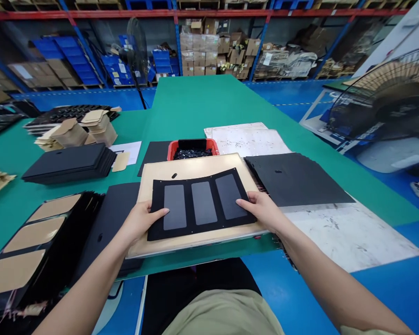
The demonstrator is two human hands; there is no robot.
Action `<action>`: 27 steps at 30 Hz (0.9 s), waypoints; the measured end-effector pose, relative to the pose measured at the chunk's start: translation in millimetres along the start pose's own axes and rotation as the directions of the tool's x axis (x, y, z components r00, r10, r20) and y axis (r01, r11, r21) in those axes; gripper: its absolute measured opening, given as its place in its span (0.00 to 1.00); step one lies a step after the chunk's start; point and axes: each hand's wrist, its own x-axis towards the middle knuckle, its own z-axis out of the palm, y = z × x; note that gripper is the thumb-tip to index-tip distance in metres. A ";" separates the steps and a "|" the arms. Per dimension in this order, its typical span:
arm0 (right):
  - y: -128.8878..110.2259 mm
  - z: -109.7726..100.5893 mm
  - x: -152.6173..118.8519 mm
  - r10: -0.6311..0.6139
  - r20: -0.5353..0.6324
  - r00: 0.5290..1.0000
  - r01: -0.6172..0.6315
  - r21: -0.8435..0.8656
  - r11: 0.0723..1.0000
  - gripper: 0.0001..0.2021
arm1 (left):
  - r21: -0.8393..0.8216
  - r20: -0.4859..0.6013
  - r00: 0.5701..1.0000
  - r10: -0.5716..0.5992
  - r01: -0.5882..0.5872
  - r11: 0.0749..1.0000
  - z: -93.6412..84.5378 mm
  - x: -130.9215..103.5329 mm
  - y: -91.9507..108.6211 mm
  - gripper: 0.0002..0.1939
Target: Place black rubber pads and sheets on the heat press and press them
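Observation:
Both hands hold a thin black sheet with three grey rectangular windows [189, 184], bowed slightly along its top edge. My left hand [143, 218] pinches its left edge, thumb on the front. My right hand [261, 208] grips the right edge the same way, thumb over the third window. Beneath the sheet lies a pale tan board [157, 170], on which a small black oval piece [174, 176] sits near the top. Just beyond the board is a red basket [215, 148] of small dark, shiny pieces, too small to make out.
Right of the board, a stack of black sheets [310, 181] lies on a stained white board [363, 237]. To the left are black sheets with tan panels [37, 232], a black stack [66, 160] and tan card piles [99, 123]. A large fan [387, 97] stands at right.

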 end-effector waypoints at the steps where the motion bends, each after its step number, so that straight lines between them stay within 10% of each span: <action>1: 0.4 0.3 0.4 -0.008 -0.008 1.000 0.008 -0.018 1.000 0.15 | 0.002 -0.004 1.000 -0.007 0.007 1.000 -0.1 0.1 0.3 0.22; 15: -6.8 -17.1 7.9 0.006 0.098 0.995 0.024 -0.301 0.953 0.16 | 0.145 0.027 0.999 -0.018 0.014 0.989 -5.8 3.4 -0.3 0.23; 27: -4.5 -13.1 5.4 -0.011 -0.068 0.998 -0.038 -0.675 0.737 0.06 | 0.219 -0.045 0.999 0.014 -0.004 0.976 -5.5 -1.1 11.6 0.21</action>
